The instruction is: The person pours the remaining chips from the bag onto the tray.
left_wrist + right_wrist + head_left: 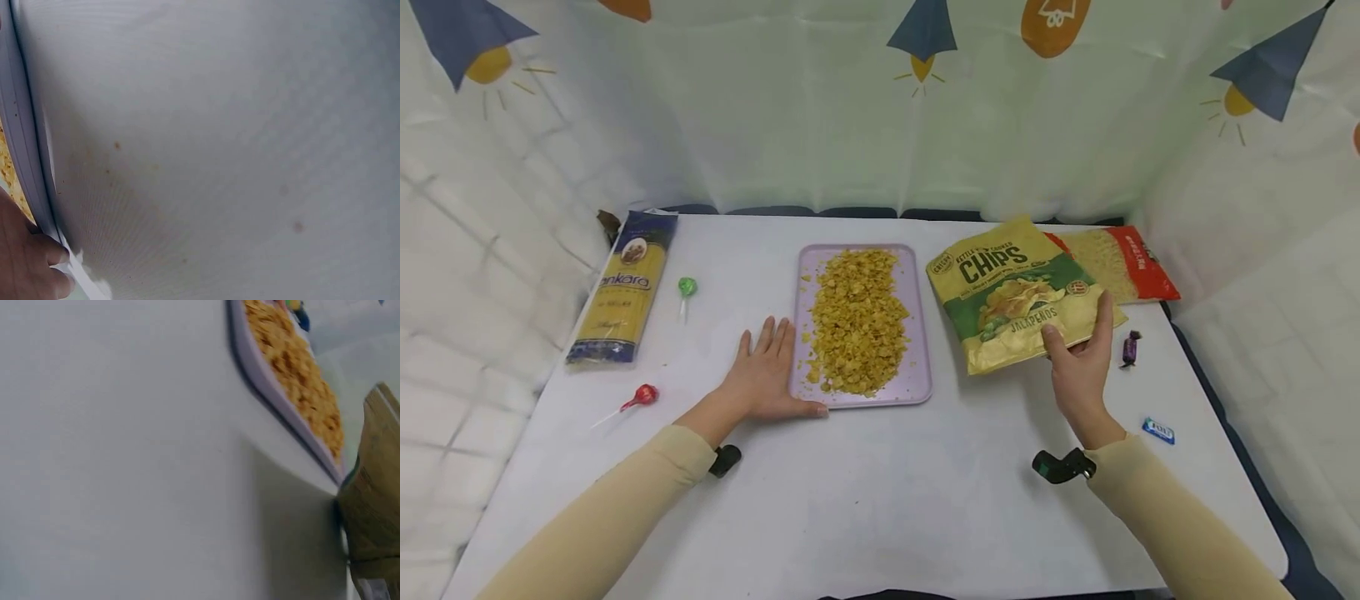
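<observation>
My left hand (767, 375) lies flat at the lower left corner of a lilac tray (920, 350), fingers spread along its left side and thumb along its near edge. Crushed yellow chips (859, 325) are heaped on the tray, with crumbs around the pile. On the right, my right hand (1084, 375) grips the lower right corner of a yellow and green chip bag (1015, 296), thumb on its printed front. In the right wrist view the plain brown side of the bag (375, 506) shows, casting a shadow on the tabletop.
At the left lie a blue and yellow pasta packet (625, 287), a green lollipop (687, 287) and a red lollipop (642, 396). A red-ended pasta packet (1105, 258) sits behind the chip bag. A purple candy (1130, 348) and a blue candy (1158, 430) lie near the right edge.
</observation>
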`<state>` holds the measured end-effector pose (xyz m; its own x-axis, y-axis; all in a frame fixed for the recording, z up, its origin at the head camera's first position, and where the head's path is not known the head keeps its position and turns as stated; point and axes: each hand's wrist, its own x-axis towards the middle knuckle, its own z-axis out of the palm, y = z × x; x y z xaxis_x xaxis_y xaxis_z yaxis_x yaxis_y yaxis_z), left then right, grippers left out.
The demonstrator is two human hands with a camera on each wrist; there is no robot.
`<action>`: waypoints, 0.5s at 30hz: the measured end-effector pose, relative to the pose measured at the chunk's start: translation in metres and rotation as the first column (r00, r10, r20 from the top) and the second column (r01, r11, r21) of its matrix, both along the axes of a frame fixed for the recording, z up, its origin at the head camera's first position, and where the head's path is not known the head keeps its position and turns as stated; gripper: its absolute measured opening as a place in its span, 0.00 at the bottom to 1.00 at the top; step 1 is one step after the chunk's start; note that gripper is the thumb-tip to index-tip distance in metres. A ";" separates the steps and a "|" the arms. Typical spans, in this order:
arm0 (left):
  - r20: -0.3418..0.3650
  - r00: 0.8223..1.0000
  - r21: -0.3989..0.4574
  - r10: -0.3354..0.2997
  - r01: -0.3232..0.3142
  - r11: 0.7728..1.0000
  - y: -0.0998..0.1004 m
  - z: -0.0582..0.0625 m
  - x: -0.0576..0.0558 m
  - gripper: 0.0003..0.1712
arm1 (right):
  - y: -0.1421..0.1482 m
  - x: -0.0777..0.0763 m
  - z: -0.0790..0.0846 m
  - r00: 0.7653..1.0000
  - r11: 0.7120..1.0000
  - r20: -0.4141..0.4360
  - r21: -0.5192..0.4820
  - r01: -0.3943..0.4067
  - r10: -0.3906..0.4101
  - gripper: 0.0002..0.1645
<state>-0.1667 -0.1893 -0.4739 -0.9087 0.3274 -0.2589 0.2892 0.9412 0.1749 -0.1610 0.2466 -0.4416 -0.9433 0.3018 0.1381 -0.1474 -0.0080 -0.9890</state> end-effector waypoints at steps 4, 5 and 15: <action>-0.006 1.000 0.000 0.004 -0.004 1.000 -0.001 0.001 0.001 0.85 | -0.006 0.008 -0.013 0.994 0.997 0.098 0.062 0.036 -0.042 0.56; -0.008 1.000 0.002 0.004 -0.004 1.000 -0.001 0.000 0.001 0.85 | -0.008 0.010 -0.016 0.990 0.997 0.133 0.062 0.037 -0.045 0.56; -0.024 1.000 0.008 -0.006 0.006 1.000 -0.001 -0.001 0.001 0.85 | -0.016 0.031 -0.025 0.870 0.996 0.493 0.072 -0.045 0.004 0.63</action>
<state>-0.1656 -0.1899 -0.4747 -0.9129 0.3346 -0.2340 0.2989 0.9381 0.1752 -0.1305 0.2306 -0.4665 -0.9019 0.2856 -0.3241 0.3582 0.0752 -0.9306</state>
